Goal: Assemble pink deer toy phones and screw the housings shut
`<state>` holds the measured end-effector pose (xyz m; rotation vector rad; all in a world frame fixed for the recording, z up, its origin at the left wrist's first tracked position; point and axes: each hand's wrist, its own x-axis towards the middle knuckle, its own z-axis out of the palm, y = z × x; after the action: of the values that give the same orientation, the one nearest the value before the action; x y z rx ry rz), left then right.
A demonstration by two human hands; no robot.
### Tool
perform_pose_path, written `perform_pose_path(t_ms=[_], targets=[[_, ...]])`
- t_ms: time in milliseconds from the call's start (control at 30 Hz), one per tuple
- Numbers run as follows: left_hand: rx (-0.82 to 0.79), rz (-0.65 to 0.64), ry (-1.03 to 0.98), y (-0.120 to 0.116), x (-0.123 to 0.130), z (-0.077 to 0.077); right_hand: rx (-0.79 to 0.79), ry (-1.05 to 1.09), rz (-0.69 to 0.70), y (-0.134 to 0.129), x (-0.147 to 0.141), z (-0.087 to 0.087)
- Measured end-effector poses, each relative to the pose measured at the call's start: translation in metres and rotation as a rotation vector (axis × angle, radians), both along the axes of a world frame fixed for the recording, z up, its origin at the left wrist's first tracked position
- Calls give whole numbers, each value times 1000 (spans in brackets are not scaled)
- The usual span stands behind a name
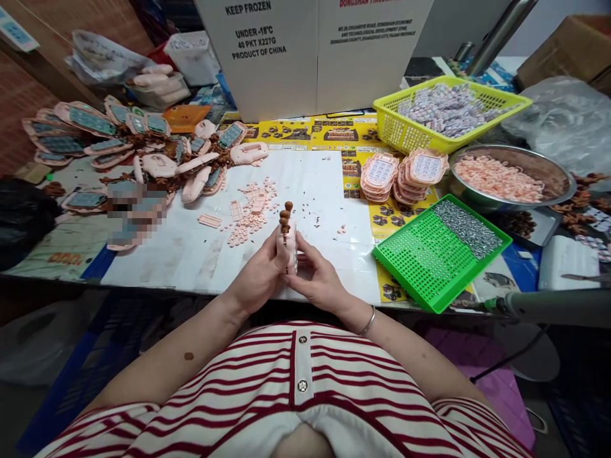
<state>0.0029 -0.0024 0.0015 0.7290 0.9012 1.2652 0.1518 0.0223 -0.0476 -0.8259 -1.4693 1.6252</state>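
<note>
Two hands on one pink shell (292, 251). It's on edge between them, seam roughly facing me, held over the near part of the counter (353, 270). Left hand (258, 275): fingers gripping the left face. Right hand (322, 277): fingers curled onto the other side, thumb low near the seam. Brown knobs (285, 219) poke out the top. Fit inside the seam: can't tell from my feed.

Looks like a closing squeeze to me. For a good one, I'd match the edges first, then press evenly from both faces, bottom to top. Left should carry the shell, right should work round the rim. I'd check the knobs sit straight before adding force; a crooked one would probably hold the halves apart. Keep fingertips off the joint, and keep it upright in case anything inside is loose.

Mind the clutter: loose buttons (251, 219) lie just beyond the left hand, so elbows in. Open shells (160, 165) are piled further left. Green tray (405, 254) with screws (470, 228) is off to the right, well apart from both hands.
</note>
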Motion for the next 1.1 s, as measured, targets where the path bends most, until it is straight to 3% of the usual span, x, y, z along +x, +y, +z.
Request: perform_pose_path(t_ms=[133,233,433,567,667,800,933,1100], targets=[[2,-62,-115,6,-16,-2,-92,127,266,1,8,7],[-63,-68,-205,10,-22,-7,-4,99,408,-2,12,17],[-174,176,-287,12,-4,-13,487,-449,141,-14,6,44],[-144,257,-271,11,4,-10,497,-667,153,-17,3,53],[-86,273,-204,10,2,-8,432,-625,136,-15,6,52],[-60,115,-152,7,-7,-5,444,-551,93,-13,11,43],[-43,117,-142,4,-11,-2,563,-453,60,-11,14,39],[-81,110,-116,2,-4,1,741,-369,-113,-12,10,41]])
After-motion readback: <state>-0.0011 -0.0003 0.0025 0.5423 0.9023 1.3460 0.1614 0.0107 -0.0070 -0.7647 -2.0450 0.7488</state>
